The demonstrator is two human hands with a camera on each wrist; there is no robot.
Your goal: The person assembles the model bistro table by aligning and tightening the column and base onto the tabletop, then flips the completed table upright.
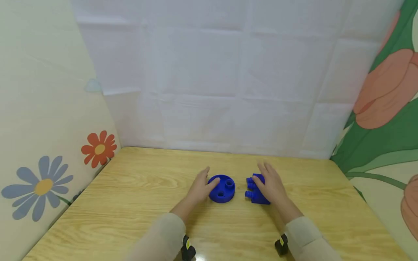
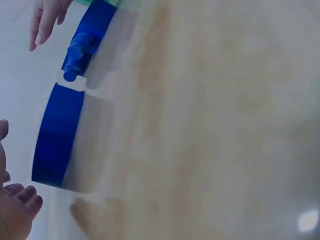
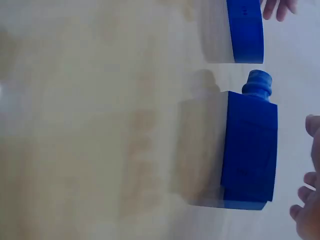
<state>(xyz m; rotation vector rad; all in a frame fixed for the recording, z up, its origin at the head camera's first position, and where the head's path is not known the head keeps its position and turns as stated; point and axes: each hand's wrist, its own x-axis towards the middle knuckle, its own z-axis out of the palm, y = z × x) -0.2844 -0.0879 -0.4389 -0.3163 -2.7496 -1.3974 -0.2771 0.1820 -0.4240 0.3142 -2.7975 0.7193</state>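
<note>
- Pale sleeves (image 1: 158,235) on both forearms, bottom of the head view; small black devices (image 1: 188,250) at the wrists.
- Left hand (image 1: 200,187): fingers loosely extended, thumb apart, no grip on anything; sits at the left side of the blue disc (image 1: 223,189), thumb overlapping its edge in the head view; contact can't be told.
- Right hand (image 1: 273,186): fingers extended and a bit spread, nothing gripped; beside the blue block (image 1: 260,198), partly covering it in the head view, gap visible in the right wrist view.
- Disc lies on the bench (image 1: 137,195) between the hands, round openings facing up.
- Block lies just right of disc, apart from it, pegs (image 1: 249,194) pointing toward disc.
- Flowered cloth (image 1: 42,108) at left and right sides.
- Creased white cloth (image 1: 228,79) behind bench.
</note>
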